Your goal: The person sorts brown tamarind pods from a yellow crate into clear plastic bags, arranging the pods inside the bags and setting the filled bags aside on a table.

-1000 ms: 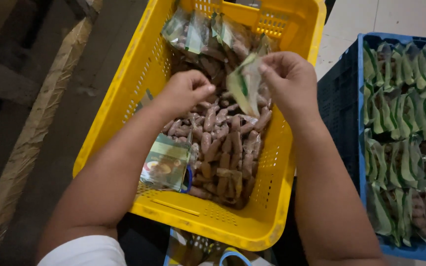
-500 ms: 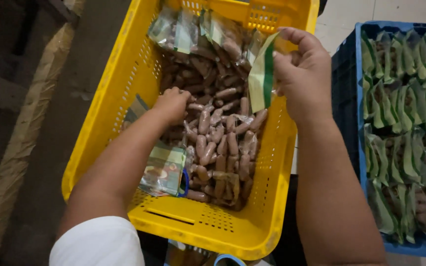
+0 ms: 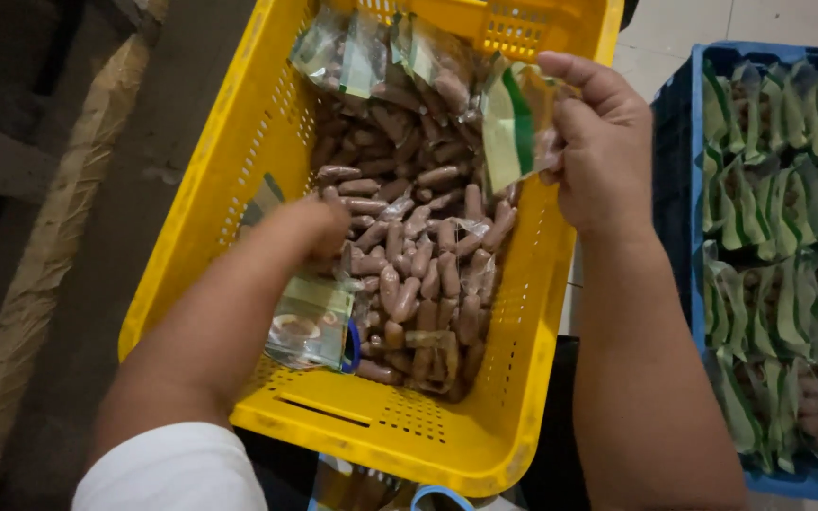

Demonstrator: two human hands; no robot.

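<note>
Two crates here: a yellow perforated plastic crate (image 3: 267, 142) and, at 3 o'clock, a blue plastic crate (image 3: 679, 142) of filled packets. Left hand (image 3: 310, 227) digs into the loose brown sausage-shaped snacks (image 3: 418, 274) (fingers buried, grip unclear). Further up, right hand (image 3: 603, 142) pinches one green-and-white plastic packet (image 3: 508, 128), at its 9 o'clock.

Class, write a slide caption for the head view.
Left hand reaches among wrapped sausages in yellow crate; right hand holds green-striped bag.

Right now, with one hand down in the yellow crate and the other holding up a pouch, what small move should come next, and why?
Probably close the left hand on a few loose brown oblong pieces in the yellow slotted plastic crate: it rests on the pile, while the right hand pinches the green-and-clear plastic pouch above.
</note>
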